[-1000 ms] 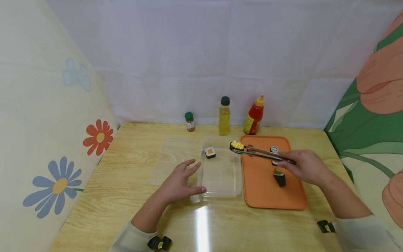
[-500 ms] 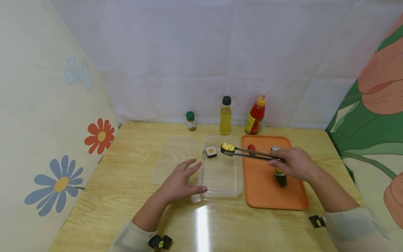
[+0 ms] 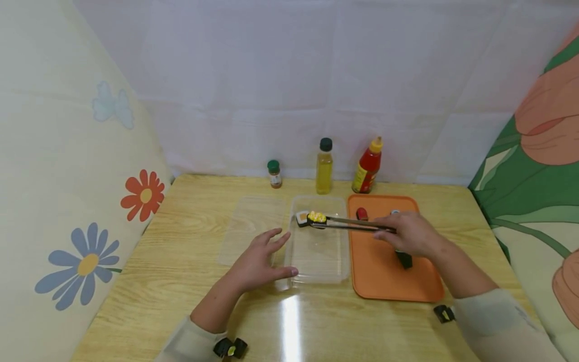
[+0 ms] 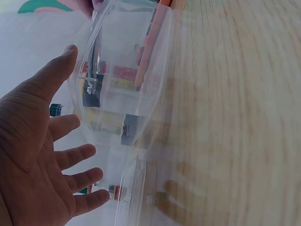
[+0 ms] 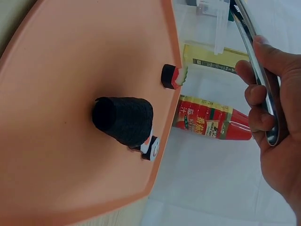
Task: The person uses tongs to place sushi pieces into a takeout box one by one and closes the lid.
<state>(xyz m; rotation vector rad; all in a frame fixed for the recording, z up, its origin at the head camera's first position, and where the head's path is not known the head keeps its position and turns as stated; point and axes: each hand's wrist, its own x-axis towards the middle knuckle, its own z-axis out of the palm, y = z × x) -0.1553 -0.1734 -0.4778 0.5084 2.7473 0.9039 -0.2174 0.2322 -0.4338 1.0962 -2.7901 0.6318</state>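
My right hand [image 3: 409, 234] grips metal tongs [image 3: 353, 224] that pinch a yellow-topped sushi piece [image 3: 317, 218] over the far part of a clear plastic container [image 3: 318, 274]. An orange-topped sushi piece [image 3: 301, 217] sits in the container's far left corner, right beside the held one. My left hand [image 3: 258, 261] lies open with spread fingers against the container's left wall. In the right wrist view my fingers [image 5: 263, 99] curl round the tongs [image 5: 256, 66] above the orange tray [image 5: 61, 117]. The left wrist view shows my open palm [image 4: 33, 165] beside the container wall [image 4: 117, 84].
The orange tray [image 3: 384, 281] carries a dark seaweed cone [image 5: 123, 120], a red-centred roll [image 3: 361, 213] and another roll [image 5: 151, 147]. A clear lid [image 3: 249, 226] lies left of the container. A spice jar [image 3: 273, 174], an oil bottle [image 3: 323, 167] and a red sauce bottle [image 3: 367, 168] stand by the back wall.
My right hand has carried the tongs and the yellow-topped sushi leftward, from over the tray's edge to above the container beside the orange-topped piece. The left hand has stayed in place.
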